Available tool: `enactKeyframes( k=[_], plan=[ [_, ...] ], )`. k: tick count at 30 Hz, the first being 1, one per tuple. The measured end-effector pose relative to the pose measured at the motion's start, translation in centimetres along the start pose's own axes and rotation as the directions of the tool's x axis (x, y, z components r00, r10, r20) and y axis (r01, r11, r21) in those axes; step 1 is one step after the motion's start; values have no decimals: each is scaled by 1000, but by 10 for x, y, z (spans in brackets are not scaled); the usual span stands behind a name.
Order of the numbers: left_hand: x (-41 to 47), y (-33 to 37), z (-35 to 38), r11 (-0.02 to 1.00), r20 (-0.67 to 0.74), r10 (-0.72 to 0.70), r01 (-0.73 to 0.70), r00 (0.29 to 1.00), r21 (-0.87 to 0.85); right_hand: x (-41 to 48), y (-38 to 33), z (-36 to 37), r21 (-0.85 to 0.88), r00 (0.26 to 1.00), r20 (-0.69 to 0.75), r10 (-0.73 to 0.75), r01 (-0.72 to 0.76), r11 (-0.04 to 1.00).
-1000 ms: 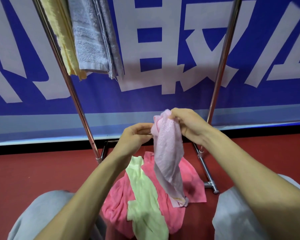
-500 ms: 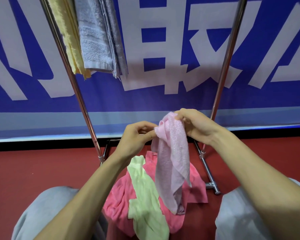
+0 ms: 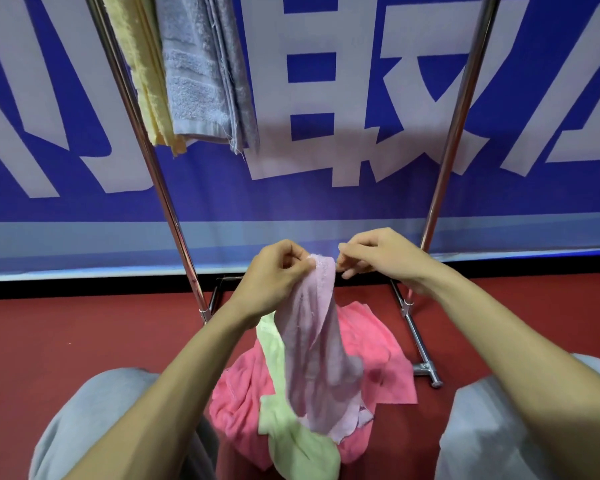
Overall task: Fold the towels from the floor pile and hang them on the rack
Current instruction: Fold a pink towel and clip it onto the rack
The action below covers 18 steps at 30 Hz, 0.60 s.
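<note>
A pale pink towel (image 3: 312, 344) hangs in front of me, its top edge pinched between both hands. My left hand (image 3: 274, 275) grips the top left corner. My right hand (image 3: 378, 258) has its fingertips closed at the top right edge. Under it, on the red floor, a hot pink towel (image 3: 378, 358) lies crumpled with a light green towel (image 3: 291, 441) across it. The metal rack has a left pole (image 3: 146, 150) and a right pole (image 3: 458, 116). A yellow towel (image 3: 142, 71) and a grey-blue towel (image 3: 198, 81) hang folded at its upper left.
The rack's base foot (image 3: 423, 365) lies on the floor just right of the pile. A blue banner (image 3: 361, 202) with large white characters stands right behind the rack. My knees in grey trousers (image 3: 90, 427) flank the pile on both sides.
My left hand has closed on the pale pink towel's top, which a second ago hung from the right hand alone. The right fingers have slid to the edge, and the towel's lower end has swung.
</note>
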<state>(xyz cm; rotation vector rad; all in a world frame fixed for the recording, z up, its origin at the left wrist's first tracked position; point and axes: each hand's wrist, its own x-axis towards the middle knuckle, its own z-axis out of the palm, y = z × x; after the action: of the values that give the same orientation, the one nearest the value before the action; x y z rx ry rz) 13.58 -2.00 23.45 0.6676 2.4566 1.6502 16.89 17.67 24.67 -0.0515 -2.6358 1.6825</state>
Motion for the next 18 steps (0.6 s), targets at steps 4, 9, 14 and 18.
enactKeyframes(
  k=[4, 9, 14, 18],
  plan=[
    [2, 1, 0, 999, -36, -19, 18, 999, -42, -5, -6, 8, 57, 992, 125, 17, -24, 998],
    [0, 0, 0, 999, -3, -21, 21, 1000, -28, -10, -7, 9, 64, 988, 139, -61, 52, 997],
    [0, 1, -3, 997, 51, -6, 9, 999, -77, -7, -8, 5, 175, 998, 37, -56, 48, 983],
    [1, 2, -10, 999, 107, -19, 24, 994, -45, -5, -7, 0, 170, 998, -1, -66, 65, 983]
  ],
)
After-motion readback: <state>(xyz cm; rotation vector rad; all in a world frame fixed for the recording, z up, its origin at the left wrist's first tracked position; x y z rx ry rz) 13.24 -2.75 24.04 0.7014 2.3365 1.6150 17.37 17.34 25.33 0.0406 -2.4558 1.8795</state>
